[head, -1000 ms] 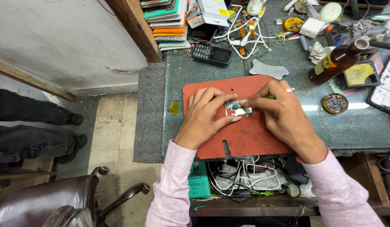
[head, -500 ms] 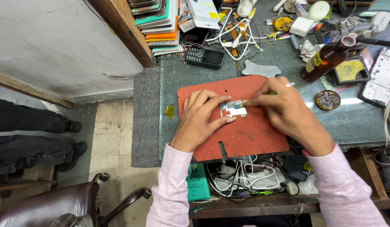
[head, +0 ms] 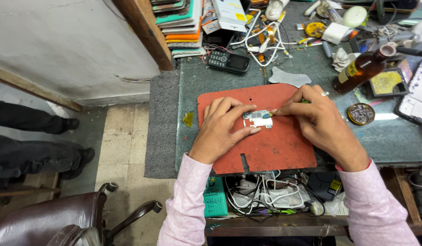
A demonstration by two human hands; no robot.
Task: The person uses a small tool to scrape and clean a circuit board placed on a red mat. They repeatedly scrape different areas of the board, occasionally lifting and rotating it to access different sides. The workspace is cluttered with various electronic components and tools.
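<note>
A small circuit board (head: 258, 119) lies on a red work mat (head: 274, 146) at the middle of the bench. My left hand (head: 222, 127) rests on the mat and pinches the board between thumb and fingers. My right hand (head: 318, 120) grips a thin tool with a green handle (head: 305, 101), and its tip touches the board's right end. Most of the tool is hidden inside the fist.
A brown bottle (head: 363, 68) stands right of the mat, with a round tin (head: 361, 114) below it. A black keypad phone (head: 229, 61), tangled cables (head: 265, 36) and stacked books (head: 181, 27) lie behind. Someone's dark-trousered legs (head: 33, 136) are at left, above a chair (head: 61, 218).
The camera view has shifted a little. Both hands stay on the board, with the tool tip still at its right end.
</note>
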